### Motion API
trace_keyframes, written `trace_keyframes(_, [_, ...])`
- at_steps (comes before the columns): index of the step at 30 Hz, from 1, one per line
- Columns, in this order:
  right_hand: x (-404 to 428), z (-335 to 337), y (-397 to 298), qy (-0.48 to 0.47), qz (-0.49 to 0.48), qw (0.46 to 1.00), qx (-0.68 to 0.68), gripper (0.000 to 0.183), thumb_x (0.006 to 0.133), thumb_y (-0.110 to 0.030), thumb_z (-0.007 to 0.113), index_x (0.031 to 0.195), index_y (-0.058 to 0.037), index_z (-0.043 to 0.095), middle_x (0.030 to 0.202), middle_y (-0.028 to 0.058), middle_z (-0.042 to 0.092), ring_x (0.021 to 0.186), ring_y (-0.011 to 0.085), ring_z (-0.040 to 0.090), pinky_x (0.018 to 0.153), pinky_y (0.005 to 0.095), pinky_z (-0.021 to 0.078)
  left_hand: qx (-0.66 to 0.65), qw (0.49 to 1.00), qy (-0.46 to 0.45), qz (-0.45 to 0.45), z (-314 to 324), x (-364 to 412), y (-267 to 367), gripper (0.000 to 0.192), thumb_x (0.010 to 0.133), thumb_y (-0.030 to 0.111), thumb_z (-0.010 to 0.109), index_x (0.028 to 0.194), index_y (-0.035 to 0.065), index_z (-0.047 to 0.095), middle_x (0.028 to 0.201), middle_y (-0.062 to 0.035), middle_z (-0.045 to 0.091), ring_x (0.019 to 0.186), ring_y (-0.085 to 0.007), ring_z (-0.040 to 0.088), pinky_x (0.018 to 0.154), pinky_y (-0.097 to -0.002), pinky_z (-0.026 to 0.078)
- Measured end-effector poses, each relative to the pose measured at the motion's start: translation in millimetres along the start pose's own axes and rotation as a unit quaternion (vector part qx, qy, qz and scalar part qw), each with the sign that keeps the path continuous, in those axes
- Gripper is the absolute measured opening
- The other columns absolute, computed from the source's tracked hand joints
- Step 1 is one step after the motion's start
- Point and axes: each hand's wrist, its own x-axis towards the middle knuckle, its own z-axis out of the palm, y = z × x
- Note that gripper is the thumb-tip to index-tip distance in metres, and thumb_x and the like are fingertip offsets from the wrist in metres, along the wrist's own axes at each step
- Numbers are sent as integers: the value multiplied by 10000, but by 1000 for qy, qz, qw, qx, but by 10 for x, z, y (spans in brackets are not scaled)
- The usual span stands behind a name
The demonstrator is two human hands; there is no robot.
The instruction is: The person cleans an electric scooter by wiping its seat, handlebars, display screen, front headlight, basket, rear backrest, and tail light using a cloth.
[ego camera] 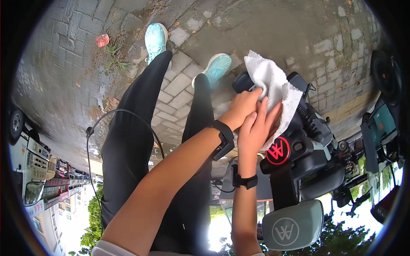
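Note:
A white terry towel hangs creased between my hands, above the black parts of an electric scooter or similar vehicle. My left hand is closed on the towel near its middle. Right beside it, my right hand has its fingers in a fold of the same towel; their tips are partly hidden. Both wrists wear black bands. A round red emblem sits on the vehicle just right of my right hand, and a grey-green panel with a round logo is lower down.
Wet brick paving lies under my light-blue shoes. A black cable loops by my leg. A red wrapper lies near grass on the left. A white truck stands far left, other parked vehicles at the right.

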Motion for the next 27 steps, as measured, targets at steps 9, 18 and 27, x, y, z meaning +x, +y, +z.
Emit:
trace_keyframes(9, [-281,603,658,-70,79,972,-210,700,914,-238,567,1550,-79,321,1517,301,303,1383,489,315,1055,725,241,88,992,-81,-30,-28,444,-474,559,834,35,532,1382,51,422,968,-324,666,923,-481,653,811,-557,508])
trace_keyframes(18, [-288,652,641,-74,43,989,-123,568,862,-159,574,1344,111,443,1328,270,486,1140,460,458,987,579,342,217,963,-144,-72,-233,444,-448,357,789,130,598,1110,-13,658,1047,-278,688,999,-421,677,864,-496,531])
trace_keyframes(27, [-724,554,352,-270,97,958,22,588,830,-6,521,1406,84,443,1380,312,518,1017,458,622,908,492,500,327,924,-196,-32,-484,-162,128,268,798,194,629,1023,69,704,955,-213,711,930,-397,691,793,-483,536])
